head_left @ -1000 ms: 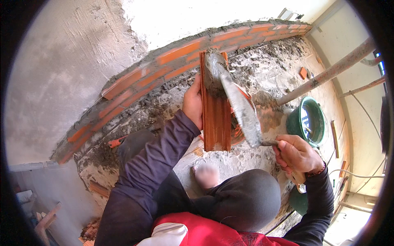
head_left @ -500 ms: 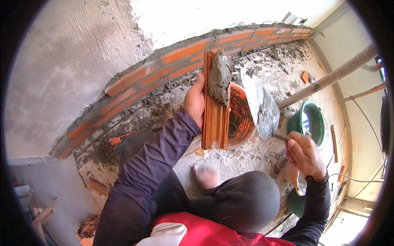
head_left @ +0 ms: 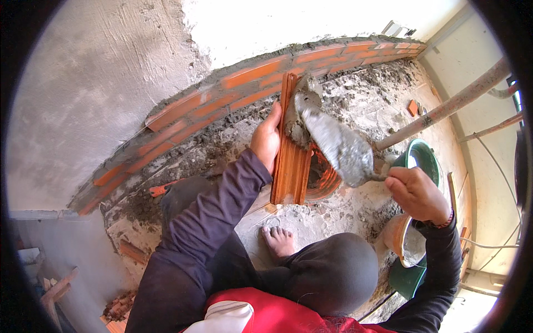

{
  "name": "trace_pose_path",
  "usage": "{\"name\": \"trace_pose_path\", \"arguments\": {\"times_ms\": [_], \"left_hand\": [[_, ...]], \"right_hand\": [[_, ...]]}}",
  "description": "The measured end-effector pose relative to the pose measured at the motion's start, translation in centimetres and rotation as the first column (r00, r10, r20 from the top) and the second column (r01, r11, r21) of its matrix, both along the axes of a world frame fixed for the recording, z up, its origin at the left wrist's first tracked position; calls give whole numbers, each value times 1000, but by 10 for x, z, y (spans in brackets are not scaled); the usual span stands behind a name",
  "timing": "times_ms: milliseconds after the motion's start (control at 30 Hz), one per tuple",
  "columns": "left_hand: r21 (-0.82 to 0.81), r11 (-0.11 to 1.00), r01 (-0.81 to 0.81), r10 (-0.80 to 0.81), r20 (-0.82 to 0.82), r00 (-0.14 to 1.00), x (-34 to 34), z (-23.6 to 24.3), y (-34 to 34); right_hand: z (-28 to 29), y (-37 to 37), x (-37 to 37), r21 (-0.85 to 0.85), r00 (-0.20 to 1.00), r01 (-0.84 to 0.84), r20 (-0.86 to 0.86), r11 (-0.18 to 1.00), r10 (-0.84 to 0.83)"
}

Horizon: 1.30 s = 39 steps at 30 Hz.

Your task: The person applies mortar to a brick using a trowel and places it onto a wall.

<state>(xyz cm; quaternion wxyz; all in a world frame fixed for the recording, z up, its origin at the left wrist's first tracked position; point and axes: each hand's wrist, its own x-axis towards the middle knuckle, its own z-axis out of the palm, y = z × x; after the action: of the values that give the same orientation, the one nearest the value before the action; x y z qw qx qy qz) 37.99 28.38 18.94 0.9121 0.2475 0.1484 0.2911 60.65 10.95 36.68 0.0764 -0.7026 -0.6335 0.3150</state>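
My left hand (head_left: 267,136) grips an orange grooved brick (head_left: 291,172) by its left side, tilted upright in front of me. Wet grey mortar (head_left: 298,119) covers the upper part of the brick. In my right hand (head_left: 419,194) is the handle of a trowel (head_left: 341,145), its blade smeared with mortar. The blade's tip touches the mortar on the brick. Behind the brick, partly hidden by it and the trowel, stands an orange bucket (head_left: 327,186).
A low curved course of orange bricks (head_left: 252,75) with mortar joints runs along the wall. At right are a green bucket (head_left: 425,155), an orange container (head_left: 397,236) and a slanting pole (head_left: 444,105). My bare foot (head_left: 278,242) rests on the mortar-strewn floor.
The trowel has moved left, from beside the brick onto its mortar. My right hand has shifted slightly up. The brick leans a little more, still held in my left hand.
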Motion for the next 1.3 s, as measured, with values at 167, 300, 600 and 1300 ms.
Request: {"name": "trace_pose_path", "arguments": {"times_ms": [167,300,600,1300], "left_hand": [[-104,990,92,-82,100,992,-2,6,-4],[-146,986,75,-64,78,995,1,8,-7],[-157,967,201,-157,259,953,-7,23,-3],[-37,994,-106,96,-206,974,-70,-22,60]], "right_hand": [[5,16,-4,-180,956,219,-159,959,-248],[-12,9,-7,-259,939,174,-248,950,-240],[-59,-4,-6,-305,665,234,-642,923,-381],[-70,-15,19,71,962,-3,274,997,-17]]}}
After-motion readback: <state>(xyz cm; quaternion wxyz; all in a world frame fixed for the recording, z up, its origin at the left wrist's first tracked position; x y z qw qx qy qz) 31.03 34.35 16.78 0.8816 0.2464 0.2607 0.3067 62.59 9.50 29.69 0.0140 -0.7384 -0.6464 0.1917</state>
